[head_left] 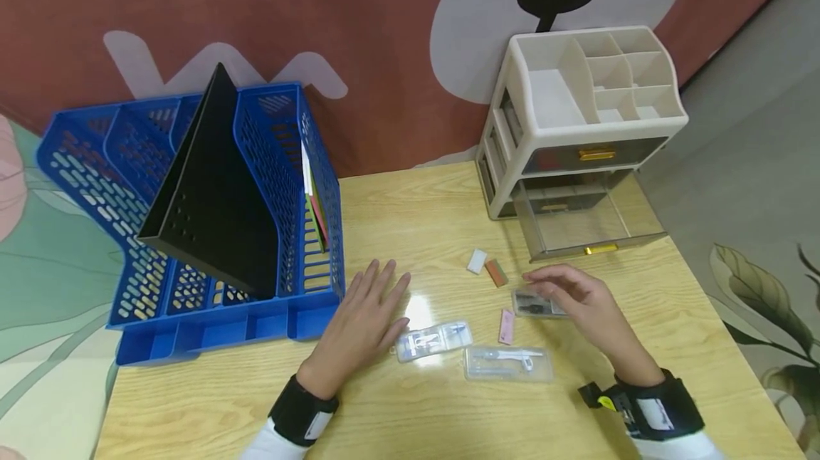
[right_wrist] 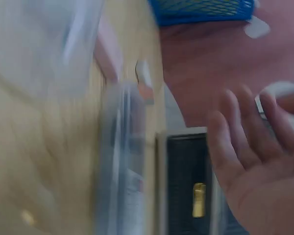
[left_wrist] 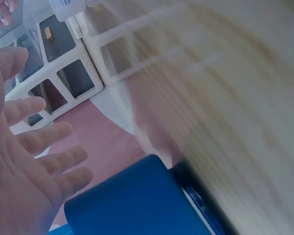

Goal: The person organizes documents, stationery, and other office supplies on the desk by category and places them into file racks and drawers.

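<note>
My left hand (head_left: 361,321) is spread, palm down, between the blue file rack and a clear plastic case (head_left: 434,340) with small items inside. My right hand (head_left: 586,303) hovers with loosely bent fingers over a small clear case with dark contents (head_left: 528,303), partly hiding it; in the right wrist view the hand's palm (right_wrist: 259,186) is bare. Left of that case lie a pink eraser-like block (head_left: 507,326), a white block (head_left: 477,261) and an orange-and-green block (head_left: 496,273). Nearer me is a longer clear case (head_left: 508,373) with a compass-like tool inside.
At the back right stands a white desktop organizer (head_left: 538,134), its transparent middle drawer (head_left: 564,250) pulled out toward me. On the left, the blue file rack (head_left: 224,335) holds a tall black folder (head_left: 218,204) and some thin colored booklets (head_left: 314,204). A curtain (head_left: 397,111) hangs behind the table.
</note>
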Motion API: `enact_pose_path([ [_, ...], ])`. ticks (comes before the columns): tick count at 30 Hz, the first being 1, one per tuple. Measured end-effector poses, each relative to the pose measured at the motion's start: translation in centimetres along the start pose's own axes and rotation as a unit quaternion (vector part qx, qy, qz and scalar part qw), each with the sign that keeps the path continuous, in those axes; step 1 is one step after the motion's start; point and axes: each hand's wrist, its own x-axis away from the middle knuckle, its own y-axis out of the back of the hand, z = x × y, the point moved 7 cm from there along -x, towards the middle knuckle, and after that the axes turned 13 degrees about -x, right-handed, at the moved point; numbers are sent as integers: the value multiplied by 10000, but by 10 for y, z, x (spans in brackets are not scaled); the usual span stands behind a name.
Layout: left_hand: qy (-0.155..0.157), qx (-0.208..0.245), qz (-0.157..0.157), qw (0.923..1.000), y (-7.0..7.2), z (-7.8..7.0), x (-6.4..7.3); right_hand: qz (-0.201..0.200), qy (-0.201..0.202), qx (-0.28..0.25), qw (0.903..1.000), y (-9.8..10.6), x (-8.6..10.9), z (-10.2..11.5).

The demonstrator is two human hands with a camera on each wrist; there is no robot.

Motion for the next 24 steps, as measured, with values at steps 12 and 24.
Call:
enact_pose_path([
  [12, 141, -17, -153, 9998, 3, -5, -3, 1241, 150, 3287, 9361, -56, -25, -5],
  [24, 204, -13, -161, 9997, 4, -7, -6, 1201, -504, 4375, 8897, -69, -48, -33],
])
